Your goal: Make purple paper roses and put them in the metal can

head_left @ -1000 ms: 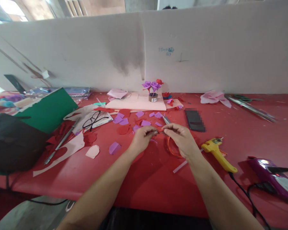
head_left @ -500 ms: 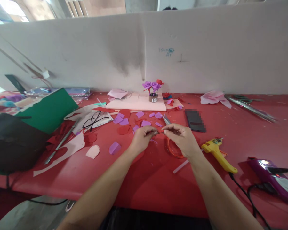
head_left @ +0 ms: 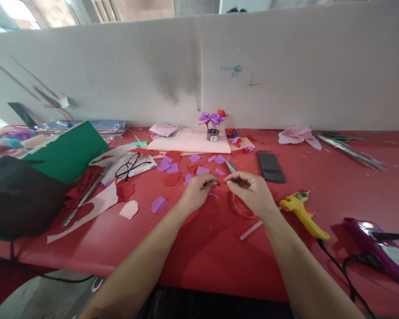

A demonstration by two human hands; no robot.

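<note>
1. The left hand (head_left: 197, 191) and right hand (head_left: 251, 191) are meeting just above the red table (head_left: 199, 248), fingertips almost touching.
2. Both are pinching a small red strip (head_left: 222, 180), which is spanning the narrow gap between the thumbs and forefingers; its shape is too small to tell.
3. Scissors with orange handles (head_left: 238, 201) are lying under the right hand.
4. A yellow glue gun (head_left: 302, 213) is resting to the right, near purple paper pieces (head_left: 168, 166) scattered behind.

Left hand (head_left: 199, 191), right hand (head_left: 251, 192), fingertips pinched together.
</note>
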